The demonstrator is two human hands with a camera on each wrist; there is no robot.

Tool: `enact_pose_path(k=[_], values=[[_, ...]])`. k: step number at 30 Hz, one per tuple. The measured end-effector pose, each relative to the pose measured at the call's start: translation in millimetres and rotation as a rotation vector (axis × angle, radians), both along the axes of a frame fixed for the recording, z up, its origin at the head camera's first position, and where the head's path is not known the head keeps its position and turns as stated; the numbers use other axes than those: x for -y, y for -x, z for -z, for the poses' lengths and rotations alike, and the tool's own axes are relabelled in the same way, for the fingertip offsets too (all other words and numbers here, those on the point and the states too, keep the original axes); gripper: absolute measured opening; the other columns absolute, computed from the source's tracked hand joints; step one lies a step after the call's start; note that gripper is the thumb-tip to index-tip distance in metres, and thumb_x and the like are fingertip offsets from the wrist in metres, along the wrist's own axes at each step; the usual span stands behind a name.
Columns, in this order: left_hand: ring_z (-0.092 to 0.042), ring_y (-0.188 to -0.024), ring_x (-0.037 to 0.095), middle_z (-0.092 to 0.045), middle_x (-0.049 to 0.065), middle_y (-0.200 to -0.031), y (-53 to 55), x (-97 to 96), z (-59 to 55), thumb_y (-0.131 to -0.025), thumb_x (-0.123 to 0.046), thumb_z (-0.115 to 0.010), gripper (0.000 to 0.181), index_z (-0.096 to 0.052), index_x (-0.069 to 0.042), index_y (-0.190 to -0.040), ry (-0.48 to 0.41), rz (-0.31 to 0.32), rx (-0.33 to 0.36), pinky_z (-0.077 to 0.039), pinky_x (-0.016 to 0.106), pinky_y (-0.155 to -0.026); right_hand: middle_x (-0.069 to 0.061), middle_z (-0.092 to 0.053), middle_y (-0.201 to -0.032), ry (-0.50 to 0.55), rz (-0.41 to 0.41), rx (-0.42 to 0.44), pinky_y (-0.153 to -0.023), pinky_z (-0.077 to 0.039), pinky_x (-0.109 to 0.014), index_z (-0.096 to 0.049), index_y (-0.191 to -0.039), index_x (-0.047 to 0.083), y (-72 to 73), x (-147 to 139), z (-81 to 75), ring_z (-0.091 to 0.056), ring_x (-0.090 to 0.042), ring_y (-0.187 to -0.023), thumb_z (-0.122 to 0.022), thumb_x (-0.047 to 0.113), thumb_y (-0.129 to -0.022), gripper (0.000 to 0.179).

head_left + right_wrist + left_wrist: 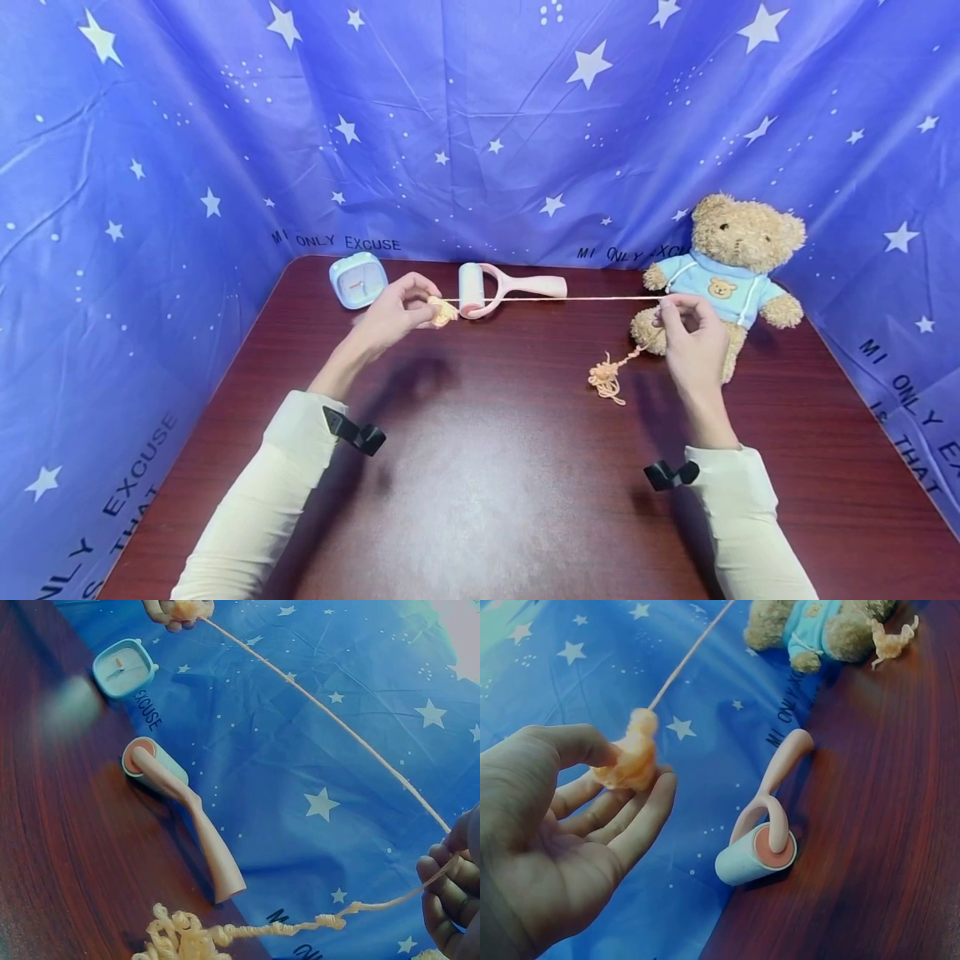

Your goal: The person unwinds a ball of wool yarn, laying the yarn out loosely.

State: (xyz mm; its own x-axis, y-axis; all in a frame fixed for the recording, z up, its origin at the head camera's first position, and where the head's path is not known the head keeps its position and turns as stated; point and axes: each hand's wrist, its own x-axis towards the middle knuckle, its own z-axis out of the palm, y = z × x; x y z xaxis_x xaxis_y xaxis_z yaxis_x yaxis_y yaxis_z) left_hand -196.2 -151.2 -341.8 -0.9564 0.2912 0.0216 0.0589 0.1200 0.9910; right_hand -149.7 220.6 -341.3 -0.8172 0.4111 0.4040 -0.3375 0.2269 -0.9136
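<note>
A small yellow-orange bundle of yarn [630, 761] is pinched between the thumb and fingers of my left hand [390, 317]. From it a strand of yarn [600, 298] runs taut and nearly level to my right hand [693, 337], whose thumb and fingertips pinch it. Past the right fingers the strand continues, knotted in places, down to a loose tangle of yarn [604, 379] in front of the teddy bear [738, 275]. In the head view the taut strand crosses in front of a lint roller [472, 287] with a pink handle.
A light blue square clock [358, 280] stands at the table's back left, behind my left hand. The bear, in a blue top, sits at the back right beside my right hand. A blue star-patterned curtain [450, 100] borders the dark wooden table [465, 500].
</note>
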Motion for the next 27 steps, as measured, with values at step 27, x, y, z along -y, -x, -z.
enact_pose_path(k=[27], values=[[-0.063, -0.079, 0.009, -0.051, 0.009, -0.100, 4.9, 8.0, -4.8, -0.087, 0.009, -0.056, 0.036, -0.043, 0.010, -0.121, -0.129, -0.188, -0.118, -0.057, 0.030, -0.078, 0.000, -0.067, -0.080, -0.592, 0.066, 0.287, -0.069, -0.038, -0.018, -0.067, -0.098, 0.003, -0.6, -41.1, 32.5, -0.046, 0.012, -0.066, -0.057, 0.023, -0.093, 0.022]])
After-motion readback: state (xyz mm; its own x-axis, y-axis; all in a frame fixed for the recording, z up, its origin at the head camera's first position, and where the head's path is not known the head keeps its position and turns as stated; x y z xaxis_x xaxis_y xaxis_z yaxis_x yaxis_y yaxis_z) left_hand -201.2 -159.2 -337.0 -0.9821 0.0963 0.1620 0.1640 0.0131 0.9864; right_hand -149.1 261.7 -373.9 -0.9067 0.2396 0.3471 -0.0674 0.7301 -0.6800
